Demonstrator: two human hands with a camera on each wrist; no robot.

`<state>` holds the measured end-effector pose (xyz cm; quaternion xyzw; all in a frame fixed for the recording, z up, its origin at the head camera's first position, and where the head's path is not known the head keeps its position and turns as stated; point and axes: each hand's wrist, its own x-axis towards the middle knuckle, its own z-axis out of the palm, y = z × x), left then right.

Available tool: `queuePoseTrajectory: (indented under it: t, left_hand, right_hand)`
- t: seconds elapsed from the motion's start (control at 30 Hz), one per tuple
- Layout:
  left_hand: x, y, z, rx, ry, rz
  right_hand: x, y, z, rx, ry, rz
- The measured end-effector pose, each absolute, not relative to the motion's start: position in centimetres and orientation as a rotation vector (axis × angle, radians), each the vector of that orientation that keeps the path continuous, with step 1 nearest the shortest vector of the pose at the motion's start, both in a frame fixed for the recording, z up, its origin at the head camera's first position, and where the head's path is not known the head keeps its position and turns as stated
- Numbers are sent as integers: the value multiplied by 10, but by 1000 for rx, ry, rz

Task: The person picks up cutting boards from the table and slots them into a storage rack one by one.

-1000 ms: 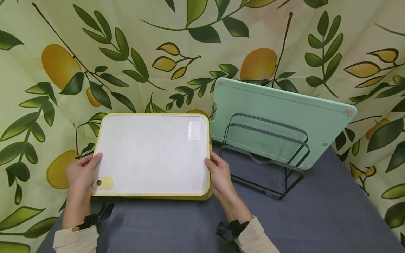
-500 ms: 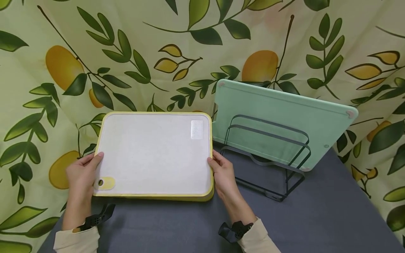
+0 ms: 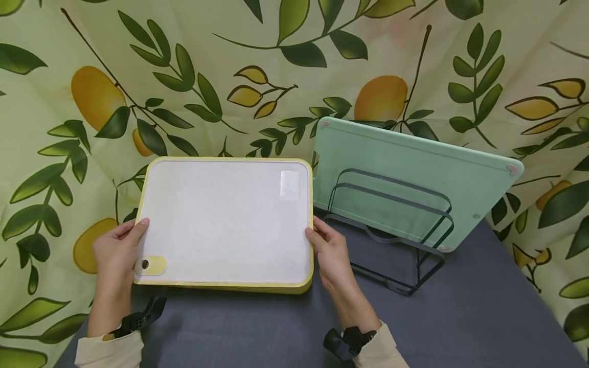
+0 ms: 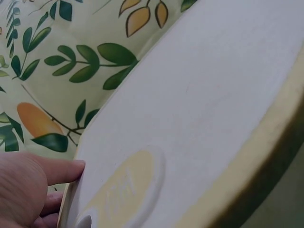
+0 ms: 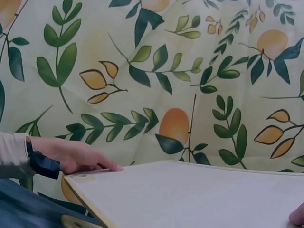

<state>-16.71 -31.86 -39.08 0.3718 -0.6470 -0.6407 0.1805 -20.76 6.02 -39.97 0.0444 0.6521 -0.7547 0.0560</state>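
Note:
A white cutting board with a yellow rim is held level in front of me, a yellow patch with a small hole at its near left corner. My left hand grips its left edge, thumb on top and fingers beneath. At the right edge, my right hand pinches the board the same way, its fingers partly hidden underneath. The left wrist view shows the left thumb flat on the white face near the yellow patch. Below the board, a yellow piece with a dark hole shows in the right wrist view.
To the right, a black wire rack stands on the dark grey tablecloth. A mint green cutting board leans upright in its rear slot. Behind everything hangs a leaf-and-fruit patterned curtain.
The white board has risen a little toward the head camera, with both hands keeping their hold on its sides. The rack and green board have stayed in place while the head view shifted slightly.

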Motion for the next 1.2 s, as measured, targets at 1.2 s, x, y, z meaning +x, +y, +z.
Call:
queuePoseTrajectory:
  t: [1.2]
  left_hand:
    - [-168, -295, -375, 929, -1758, -1892]
  right_hand:
    - [-201, 85, -374, 162, 2065, -2349]
